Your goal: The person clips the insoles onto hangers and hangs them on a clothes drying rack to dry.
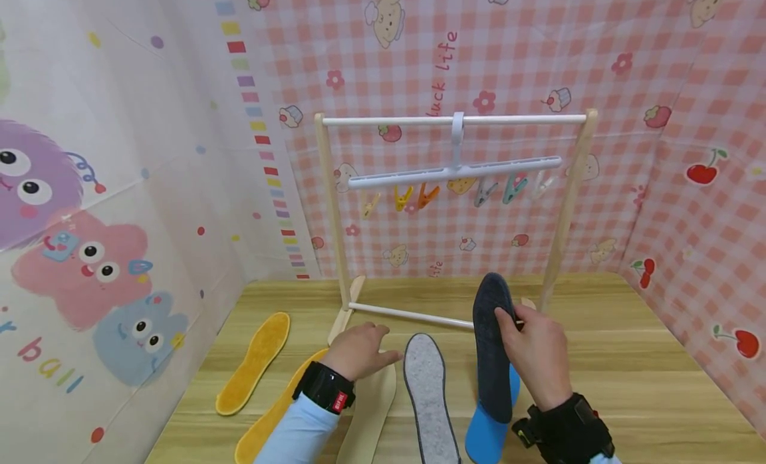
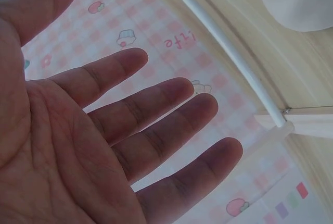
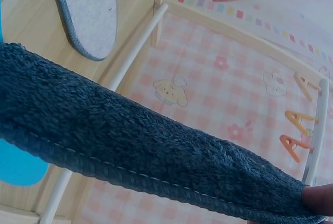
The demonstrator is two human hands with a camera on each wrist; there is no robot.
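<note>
In the lower right of the head view, a dark blue fleece insole [image 1: 493, 361] is pinched near its upper end by the fingers of the right hand [image 1: 538, 354], overlapping a bright blue insole [image 1: 487, 439]. At lower centre, the left hand's [image 1: 362, 353] fingers are extended and released over a beige insole [image 1: 371, 411]; beside it, a grey insole [image 1: 427, 397] is laid on the counter [image 1: 628, 384].

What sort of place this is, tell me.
Probably a small staged tabletop set indoors: cartoon-printed sheets hang around a wood-grain table, and a small hanging rack stands on it.
</note>
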